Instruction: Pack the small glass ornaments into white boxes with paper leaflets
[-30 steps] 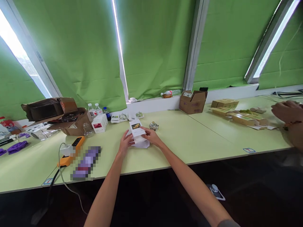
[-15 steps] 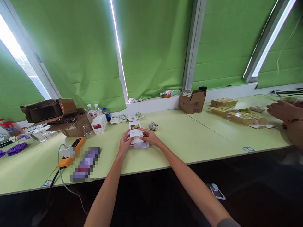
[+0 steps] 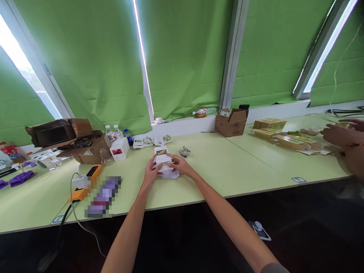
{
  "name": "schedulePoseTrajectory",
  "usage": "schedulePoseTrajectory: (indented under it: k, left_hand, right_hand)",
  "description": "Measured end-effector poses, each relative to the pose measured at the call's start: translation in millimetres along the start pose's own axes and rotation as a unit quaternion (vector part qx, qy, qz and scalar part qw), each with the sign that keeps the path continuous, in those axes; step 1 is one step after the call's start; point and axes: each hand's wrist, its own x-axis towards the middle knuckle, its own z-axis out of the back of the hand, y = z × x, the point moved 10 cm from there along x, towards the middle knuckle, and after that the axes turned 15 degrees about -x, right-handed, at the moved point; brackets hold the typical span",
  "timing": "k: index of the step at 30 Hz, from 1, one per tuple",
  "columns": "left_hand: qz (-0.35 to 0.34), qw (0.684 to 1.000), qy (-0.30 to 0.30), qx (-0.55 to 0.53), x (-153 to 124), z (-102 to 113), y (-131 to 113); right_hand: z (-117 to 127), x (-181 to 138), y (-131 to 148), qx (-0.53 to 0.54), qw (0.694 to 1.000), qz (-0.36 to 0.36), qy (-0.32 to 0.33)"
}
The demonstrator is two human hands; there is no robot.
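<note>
Between my hands is a small white cardboard box (image 3: 162, 159) with a dark picture of something yellow on its upper panel. My left hand (image 3: 152, 171) grips its left side, thumb on the near part. From the right, my right hand (image 3: 179, 165) holds it with fingers on the panel and thumb below. White flaps or paper spread under the box on the table. Just beyond my right hand sits a round clear ornament (image 3: 184, 152) with a gold-coloured top. Further back lie two similar round ornaments on white packs (image 3: 163, 140).
White boxes (image 3: 119, 148) stand by bottles and an open brown carton (image 3: 88, 151) at left. An orange power strip (image 3: 85, 185) and a blurred-out phone (image 3: 104, 196) lie nearer. Another person's hands (image 3: 342, 132) work at right, beside yellowish boxes (image 3: 292, 142). A brown carton (image 3: 231, 122) stands behind.
My hands keep their hold on the white box, whose picture panel tilts very slightly. At the right, the other person's hands have shifted a little.
</note>
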Motion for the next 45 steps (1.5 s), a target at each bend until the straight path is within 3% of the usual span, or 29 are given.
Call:
schedulePoseTrajectory:
  k: [29,45]
  left_hand:
    - [0.017,1.000,0.003,-0.001,2,2,5]
    - [0.036,0.995,0.011,-0.088,0,3,3]
  right_hand:
    - [4,1,-10,0.008,1.000,-0.025,-0.012]
    - [-5,-1,-3,0.038,0.998,-0.017,0.040]
